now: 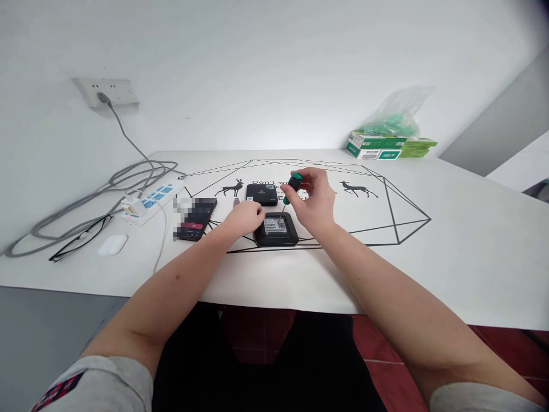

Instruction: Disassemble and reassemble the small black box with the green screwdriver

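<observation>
A screwdriver (294, 182) with a green and black handle is held in my right hand (315, 194), tilted, its thin shaft pointing down. Its tip meets or hovers just over the white label of a flat black device (277, 237) with rounded corners; which of the two, I cannot tell. My left hand (247, 217) is closed, curled fingers at the device's upper left corner; anything pinched in them is hidden. Just behind lies a second, smaller black box (262, 194). A small reddish-brown object (236, 202) shows partly beyond my left hand.
On the left lie a phone (199, 218), a power strip (155, 199) with a coiled grey cable, glasses (81, 239) and a white earbud case (113, 245). Green and white boxes (381, 143) with a plastic bag (397, 114) on top stand back right against the wall.
</observation>
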The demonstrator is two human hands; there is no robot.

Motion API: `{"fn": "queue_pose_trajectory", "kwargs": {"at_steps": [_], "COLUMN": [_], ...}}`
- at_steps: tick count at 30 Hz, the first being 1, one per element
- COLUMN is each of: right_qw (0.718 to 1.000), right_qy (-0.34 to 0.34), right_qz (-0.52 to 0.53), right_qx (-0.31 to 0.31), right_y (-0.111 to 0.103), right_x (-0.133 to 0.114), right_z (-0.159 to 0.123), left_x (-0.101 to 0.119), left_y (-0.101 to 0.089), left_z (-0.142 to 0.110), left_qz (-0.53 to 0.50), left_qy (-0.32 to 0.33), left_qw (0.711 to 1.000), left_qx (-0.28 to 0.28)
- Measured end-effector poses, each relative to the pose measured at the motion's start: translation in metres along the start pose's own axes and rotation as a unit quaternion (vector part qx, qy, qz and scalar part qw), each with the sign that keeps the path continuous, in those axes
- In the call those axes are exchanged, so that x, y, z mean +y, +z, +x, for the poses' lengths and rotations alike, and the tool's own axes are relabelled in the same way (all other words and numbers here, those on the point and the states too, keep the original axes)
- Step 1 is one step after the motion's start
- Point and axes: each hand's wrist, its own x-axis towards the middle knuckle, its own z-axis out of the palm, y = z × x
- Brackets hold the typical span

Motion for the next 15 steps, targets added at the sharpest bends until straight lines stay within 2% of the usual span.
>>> {"fn": "queue_pose_trajectory", "kwargs": {"at_steps": [4, 9, 15], "right_qw": [1.0, 1.0, 0.999], "right_qy": [-0.016, -0.017, -0.009], "right_qz": [0.005, 0.005, 0.026], "right_qx": [-0.004, -0.012, -0.029], "right_y": [0.0, -0.001, 0.0], "right_x": [-0.002, -0.007, -0.008], "right_z": [-0.002, -0.002, -0.003], "left_x": [0.007, 0.016, 0.012], "left_y": [-0.001, -0.004, -0.003], "left_z": [-0.004, -0.009, -0.008], "left_qz": [-0.042, -0.081, -0.069], "left_qy": [0.023, 0.058, 0.081], "left_qw": [0.999, 0.993, 0.99], "left_qx": [-0.016, -0.067, -0.088]}}
